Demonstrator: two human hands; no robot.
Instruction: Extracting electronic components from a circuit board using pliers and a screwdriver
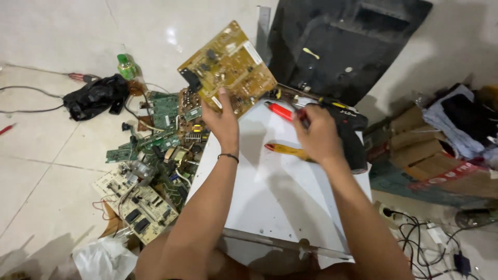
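Circuit boards point(155, 155) left of panel point(275, 192), cartons point(415, 150) right

Bare forearms, no sleeves; thin dark band on left wrist point(228, 156).

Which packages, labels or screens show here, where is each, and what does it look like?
White sticker label: rectangular, on the tan circuit board held up by the left hand.
Green bottle: on the floor, upper left, beside a black bag.
Cardboard boxes: brown, piled at right.
No screens.
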